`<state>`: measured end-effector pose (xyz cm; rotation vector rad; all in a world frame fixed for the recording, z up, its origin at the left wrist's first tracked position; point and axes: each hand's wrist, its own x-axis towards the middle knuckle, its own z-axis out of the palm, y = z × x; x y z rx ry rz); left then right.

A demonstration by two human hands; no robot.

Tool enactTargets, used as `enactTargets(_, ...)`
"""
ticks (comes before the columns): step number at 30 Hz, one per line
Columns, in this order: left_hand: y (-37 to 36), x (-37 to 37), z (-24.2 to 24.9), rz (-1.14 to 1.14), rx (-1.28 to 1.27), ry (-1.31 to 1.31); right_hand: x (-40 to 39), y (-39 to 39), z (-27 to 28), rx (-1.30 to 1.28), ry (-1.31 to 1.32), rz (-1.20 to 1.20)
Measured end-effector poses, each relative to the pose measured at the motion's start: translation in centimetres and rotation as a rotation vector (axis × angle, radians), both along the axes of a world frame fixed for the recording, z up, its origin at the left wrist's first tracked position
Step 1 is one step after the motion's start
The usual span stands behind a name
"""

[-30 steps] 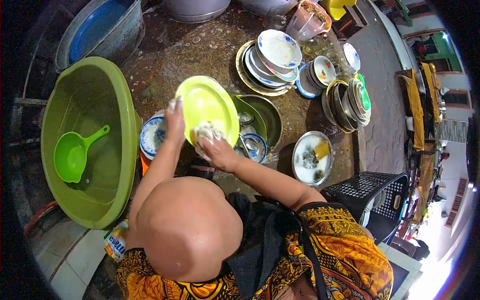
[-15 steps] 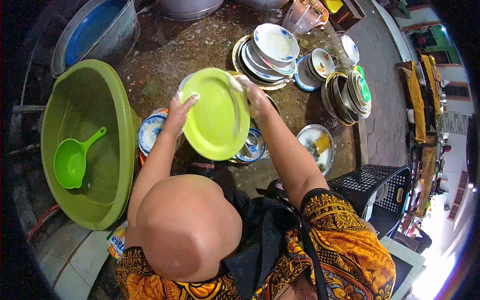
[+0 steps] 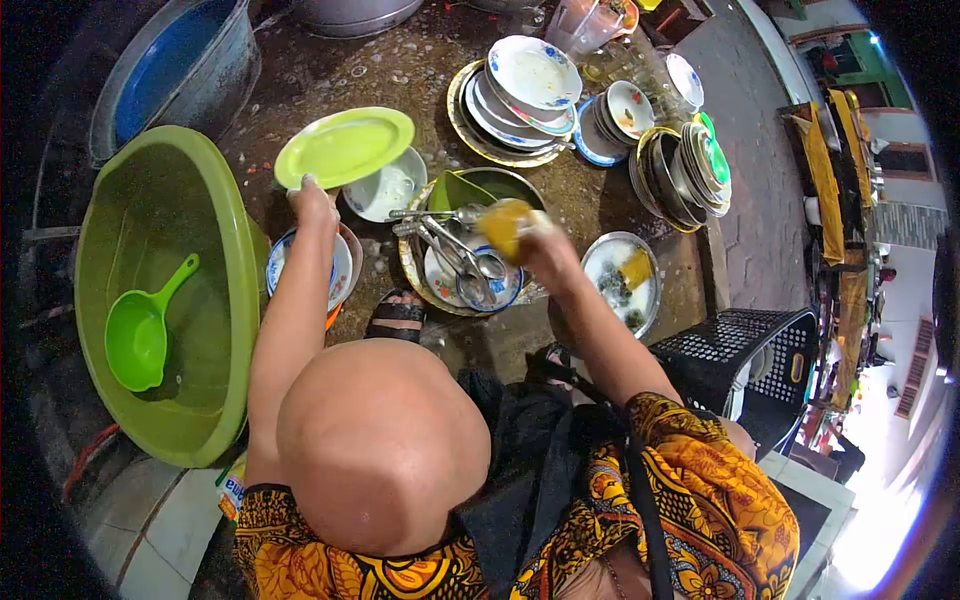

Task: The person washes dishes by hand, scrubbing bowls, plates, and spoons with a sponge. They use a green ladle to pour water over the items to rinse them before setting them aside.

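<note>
My left hand (image 3: 314,200) is closed on the near edge of a lime-green oval plate (image 3: 345,145), held out to the left above a white bowl (image 3: 390,188). In my right hand (image 3: 550,255) is a yellow sponge (image 3: 505,226), slightly blurred, with white foam on the fingers. Just left of and below the sponge, spoons and forks (image 3: 455,250) lie across stacked dishes, among them a blue-rimmed bowl (image 3: 507,292). A round metal dish (image 3: 648,312) of suds, with scouring pads and a yellow piece in it, sits right of my right forearm.
A big olive-green tub (image 3: 215,400) holding a green dipper (image 3: 136,340) stands at left. Stacked plates (image 3: 535,75), small bowls (image 3: 628,110) and more stacked dishes (image 3: 690,175) stand at the back. A black crate (image 3: 745,350) is at right.
The green plate has moved left and away from me, now held by my left hand alone. My right hand has come off it and moved right and nearer, showing the yellow sponge.
</note>
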<state>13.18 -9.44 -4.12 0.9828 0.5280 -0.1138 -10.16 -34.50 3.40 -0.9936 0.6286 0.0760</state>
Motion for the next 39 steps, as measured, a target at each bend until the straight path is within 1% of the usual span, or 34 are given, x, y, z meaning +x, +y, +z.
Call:
enactTargets(1,-0.1,0.0,0.0,-0.001,-0.005,0.001,-1.9,-2.1,-0.6,-0.141,0.004,-0.149)
enactTargets(2,-0.2,0.0,0.1,0.027,0.013,0.027,-4.0,-5.4,-3.3,-0.411,0.004,-0.199)
enactTargets(3,-0.3,0.0,0.2,0.055,0.032,0.054,-6.6,-7.9,-4.3,-0.664,0.125,-0.268)
enactTargets(4,0.1,0.2,-0.7,0.035,-0.009,0.081,-9.2,-9.6,-5.6,-0.891,0.19,-0.355)
enactTargets(5,0.4,0.4,-2.1,0.037,-0.009,0.08,-11.4,-11.0,-6.6,-1.421,0.334,-0.29)
enactTargets(6,0.7,0.5,-3.7,-0.036,-0.082,0.063,-12.8,-10.2,-5.6,-1.672,0.508,-0.321)
enactTargets(7,0.7,0.1,-2.6,-0.11,-0.151,0.046,-13.6,-9.5,-4.9,-1.666,0.504,-0.319)
enactTargets(8,0.1,-0.8,-1.7,-0.128,-0.095,0.21,-14.4,-8.9,-4.3,-1.64,0.652,-0.199)
enactTargets(9,0.0,-1.3,-2.2,-0.144,-0.171,0.323,-15.0,-8.5,-4.2,-1.605,0.798,-0.08)
enactTargets(10,-0.5,-2.3,-2.7,-0.214,-0.081,0.301,-15.7,-8.5,-5.1,-1.597,0.798,-0.081)
enactTargets(11,-1.2,-3.5,-3.2,-0.284,0.009,0.279,-16.4,-8.7,-6.4,-1.581,0.799,0.049)
enactTargets(12,-2.4,-5.5,-1.3,-0.424,0.245,0.163,-16.7,-8.8,-7.3,-1.561,0.797,0.178)
enactTargets(13,-3.5,-7.0,0.4,-0.561,0.48,0.044,-16.5,-8.7,-7.3,-1.556,0.797,0.176)
enactTargets(15,-4.6,-7.9,-1.2,-0.936,1.121,-0.502,-15.8,-8.6,-7.2,-1.511,0.851,0.361)
enactTargets(16,-5.3,-8.6,-1.4,-0.98,1.451,-0.784,-15.8,-8.9,-6.9,-1.525,0.803,0.333)
enactTargets(17,-5.8,-10.0,0.9,-1.011,1.544,-0.906,-15.8,-9.1,-6.7,-1.527,0.806,0.33)
enactTargets(19,-5.5,-10.7,-1.1,-1.1,1.652,-1.033,-15.5,-9.6,-6.4,-1.68,0.711,-0.011)
enactTargets(20,-5.3,-10.7,-2.0,-1.099,1.652,-1.029,-15.0,-10.0,-6.2,-1.663,0.668,-0.129)
enactTargets(21,-5.2,-10.8,-2.3,-1.184,1.644,-0.975,-14.0,-10.3,-6.3,-1.662,0.669,-0.124)
enactTargets(22,-5.1,-11.0,-1.9,-1.269,1.634,-0.921,-12.7,-10.5,-6.5,-1.61,0.559,-0.182)
enactTargets(23,-5.1,-11.1,-1.6,-1.274,1.636,-0.922,-11.5,-10.4,-6.8,-1.553,0.45,-0.24)
enactTargets(25,-5.4,-11.3,0.8,-1.582,1.532,-0.501,-6.8,-6.2,-2.1,-1.129,0.253,-0.211)
enactTargets(27,-4.7,-11.4,-0.2,-1.553,1.544,-0.549,-4.6,-5.5,-6.6,-1.02,0.164,-0.037)
enactTargets(29,-4.3,-10.9,-1.1,-1.536,1.496,-0.46,-2.5,-2.2,-7.7,-0.934,0.085,0.048)
enactTargets(30,-3.6,-10.5,-2.3,-1.5,1.499,-0.526,-1.5,-0.5,-8.0,-0.827,0.043,0.038)
enactTargets(31,-3.4,-10.4,-1.6,-1.5,1.505,-0.524,-0.7,1.0,-7.7,-0.721,0.0,0.029)
enactTargets(32,-3.1,-10.3,0.2,-1.437,1.521,-0.561,0.4,2.9,-4.0,-0.471,0.081,0.03)
enactTargets(33,-3.0,-10.3,2.2,-1.375,1.536,-0.598,0.6,3.2,-5.6,-0.443,0.008,0.009)
enactTargets(34,-3.2,-10.1,4.6,-1.342,1.468,-0.415,1.2,3.3,-6.5,-0.394,-0.03,-0.025)
enactTargets(35,-2.9,-9.8,4.5,-1.341,1.475,-0.417,1.6,3.3,-7.2,-0.346,-0.068,-0.06)
enactTargets(36,-2.5,-9.2,4.0,-1.297,1.414,-0.492,2.1,3.7,-6.4,-0.343,-0.075,-0.064)
enactTargets(37,-2.2,-8.6,3.5,-1.248,1.351,-0.569,2.8,4.0,-4.6,-0.244,-0.107,-0.084)
enactTargets(38,-2.1,-8.1,3.1,-1.184,1.2,-0.569,3.4,4.2,-3.1,-0.148,-0.142,-0.103)
enactTargets(39,-2.3,-7.9,4.4,-1.179,1.205,-0.586,4.1,4.3,-2.5,-0.151,-0.157,-0.11)
